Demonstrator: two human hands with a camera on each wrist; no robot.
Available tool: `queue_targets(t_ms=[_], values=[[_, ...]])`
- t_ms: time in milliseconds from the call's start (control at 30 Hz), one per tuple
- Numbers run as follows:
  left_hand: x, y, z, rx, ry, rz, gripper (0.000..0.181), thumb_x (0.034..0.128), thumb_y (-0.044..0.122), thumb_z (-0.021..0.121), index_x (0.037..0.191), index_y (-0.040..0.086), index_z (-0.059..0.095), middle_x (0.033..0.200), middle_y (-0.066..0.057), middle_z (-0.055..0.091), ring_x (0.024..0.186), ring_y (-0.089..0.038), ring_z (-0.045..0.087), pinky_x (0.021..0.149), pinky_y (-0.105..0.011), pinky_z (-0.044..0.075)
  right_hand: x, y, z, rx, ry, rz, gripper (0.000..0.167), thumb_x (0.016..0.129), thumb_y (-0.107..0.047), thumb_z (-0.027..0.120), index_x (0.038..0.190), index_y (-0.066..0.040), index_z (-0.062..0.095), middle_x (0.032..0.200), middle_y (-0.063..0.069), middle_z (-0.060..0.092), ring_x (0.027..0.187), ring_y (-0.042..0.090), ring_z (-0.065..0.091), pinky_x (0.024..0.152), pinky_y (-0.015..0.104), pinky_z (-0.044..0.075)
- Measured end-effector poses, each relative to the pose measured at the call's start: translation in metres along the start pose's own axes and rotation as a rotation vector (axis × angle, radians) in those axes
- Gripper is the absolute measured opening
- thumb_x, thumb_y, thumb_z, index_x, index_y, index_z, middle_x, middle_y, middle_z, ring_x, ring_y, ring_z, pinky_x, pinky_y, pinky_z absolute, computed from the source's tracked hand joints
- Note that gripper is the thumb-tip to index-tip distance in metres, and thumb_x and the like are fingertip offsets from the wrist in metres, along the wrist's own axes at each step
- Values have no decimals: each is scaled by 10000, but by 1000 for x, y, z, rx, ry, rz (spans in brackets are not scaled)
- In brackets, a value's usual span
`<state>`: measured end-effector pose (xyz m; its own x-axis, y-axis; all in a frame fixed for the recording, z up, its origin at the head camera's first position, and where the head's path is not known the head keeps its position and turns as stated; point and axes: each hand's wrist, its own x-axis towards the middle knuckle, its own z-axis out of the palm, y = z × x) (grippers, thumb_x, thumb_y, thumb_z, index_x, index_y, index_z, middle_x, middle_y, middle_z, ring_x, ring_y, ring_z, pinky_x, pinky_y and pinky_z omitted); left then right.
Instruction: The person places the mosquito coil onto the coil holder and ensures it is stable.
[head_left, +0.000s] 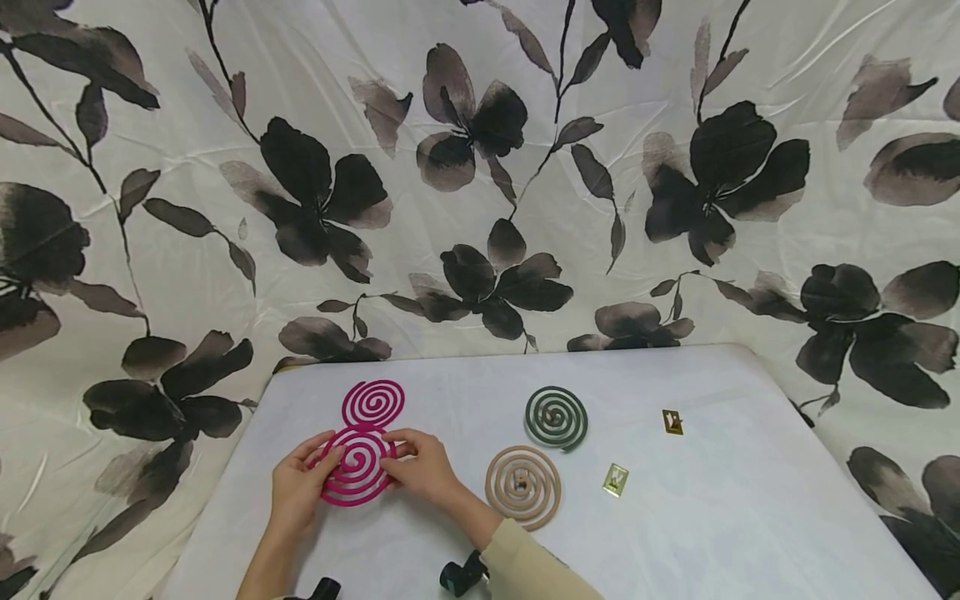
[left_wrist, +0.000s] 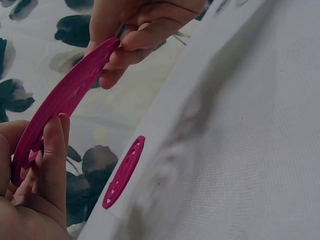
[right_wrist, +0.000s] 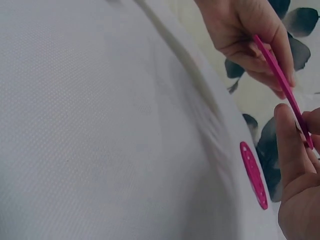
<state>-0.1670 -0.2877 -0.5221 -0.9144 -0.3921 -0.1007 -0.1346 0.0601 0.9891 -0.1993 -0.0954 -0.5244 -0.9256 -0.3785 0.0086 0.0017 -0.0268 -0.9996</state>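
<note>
Both hands hold a pink mosquito coil (head_left: 356,461) by its opposite edges, raised off the table. My left hand (head_left: 296,483) pinches its left side between thumb and fingers. On the other side, my right hand (head_left: 427,471) pinches the right edge. Seen nearly edge-on in the left wrist view, the held coil (left_wrist: 65,100) spans the gap between the hands. A second pink coil (head_left: 373,403) lies flat on the table beyond it; the right wrist view also catches this lying coil (right_wrist: 254,175).
A green coil (head_left: 556,418) and a tan coil (head_left: 522,487) lie right of the hands. Farther right are a pale gold metal stand (head_left: 616,481) and a darker gold one (head_left: 672,422), both small. The white table (head_left: 750,500) ends before a floral cloth (head_left: 480,208).
</note>
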Motion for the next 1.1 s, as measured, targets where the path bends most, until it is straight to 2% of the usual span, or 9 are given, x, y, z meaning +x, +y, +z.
queue_targets(t_ms=[267,667,867,1100], values=[[-1,-1,2,-23,-17,22,525,879,223,739,1301,-27,554,878,70,718,794,-57,675,709,-201,541,-4,-2,-2,32,13,21,310,854,6,717,1144,-94,677,805,33,608,566,184,645,613,449,572],[-2,-4,6,20,-27,7,484,893,244,724,1303,35,573,917,51,709,840,-76,677,746,-217,539,-5,-1,-7,33,17,17,305,849,17,715,1136,-81,678,805,33,611,569,143,630,611,449,572],[-5,-2,9,-3,-31,11,508,883,231,734,1306,6,563,897,51,708,827,-74,676,739,-212,540,-7,-3,-10,32,13,15,307,851,26,708,1141,-68,673,803,26,625,569,122,626,623,471,568],[-7,1,12,-28,-44,18,490,881,217,736,1288,0,572,889,40,706,825,-68,667,741,-202,536,-9,-4,-13,22,20,1,314,851,39,702,1152,-45,667,797,36,623,560,114,622,595,437,571]])
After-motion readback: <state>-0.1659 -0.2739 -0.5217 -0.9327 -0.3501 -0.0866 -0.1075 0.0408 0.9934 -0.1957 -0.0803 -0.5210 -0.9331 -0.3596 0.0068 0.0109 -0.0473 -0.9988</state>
